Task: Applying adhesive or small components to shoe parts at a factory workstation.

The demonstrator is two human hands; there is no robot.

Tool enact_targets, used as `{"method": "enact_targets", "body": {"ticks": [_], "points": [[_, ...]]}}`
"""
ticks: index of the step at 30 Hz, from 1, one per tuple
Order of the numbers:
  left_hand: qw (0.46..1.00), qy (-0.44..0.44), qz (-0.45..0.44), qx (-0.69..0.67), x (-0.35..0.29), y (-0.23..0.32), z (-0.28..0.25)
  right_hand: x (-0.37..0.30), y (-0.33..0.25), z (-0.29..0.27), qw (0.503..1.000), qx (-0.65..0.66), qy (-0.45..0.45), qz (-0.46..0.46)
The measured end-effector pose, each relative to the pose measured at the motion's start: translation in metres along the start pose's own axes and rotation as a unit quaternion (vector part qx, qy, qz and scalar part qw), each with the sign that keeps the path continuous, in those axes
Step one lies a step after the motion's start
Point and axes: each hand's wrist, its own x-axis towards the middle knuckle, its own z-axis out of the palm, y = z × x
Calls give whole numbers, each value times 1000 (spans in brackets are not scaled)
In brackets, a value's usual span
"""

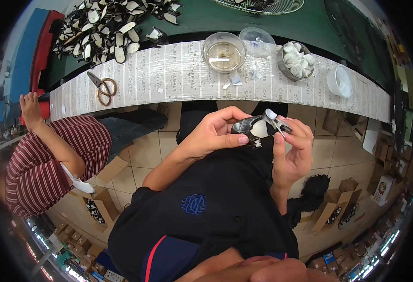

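In front of my body, my left hand (211, 134) is closed around a black shoe upper (242, 125) with a cream lining, thumb and fingers on its closed end. My right hand (295, 145) pinches the strap end of the same piece. A small white piece (271, 114) shows at my right fingertips; whether it is cloth or part of the shoe I cannot tell. A small pale, shiny bit (257, 143) sticks out at the lower edge of the upper, beside my left thumb. Both hands are just off the near edge of the bench (178, 89).
Scissors (105, 97) lie at the bench's left. A bowl of clear liquid (224, 54), a clear lid (258, 41), a bowl of white pads (299, 60) and a white plastic cup (339, 81) stand along it. Behind is a pile of shoe uppers (105, 33). A person in stripes (58, 155) sits left.
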Motion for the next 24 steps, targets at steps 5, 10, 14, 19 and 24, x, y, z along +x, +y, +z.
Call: {"method": "enact_targets", "body": {"ticks": [5, 10, 14, 19, 24], "points": [[1000, 7, -5, 3, 0, -1, -1, 0, 0, 0, 999, -40, 32, 2], [1000, 7, -5, -9, 1, 0, -2, -2, 2, -3, 997, -2, 66, 33], [999, 10, -19, -49, 2, -2, -6, -6, 4, -10, 994, 89, 40, 56], [998, 18, -15, -54, 3, 0, -2, -3, -3, -10, 998, 62, -14, 15], [998, 41, -9, -41, 3, -3, -2, -3, -5, -5, 998, -2, -51, -23]]}}
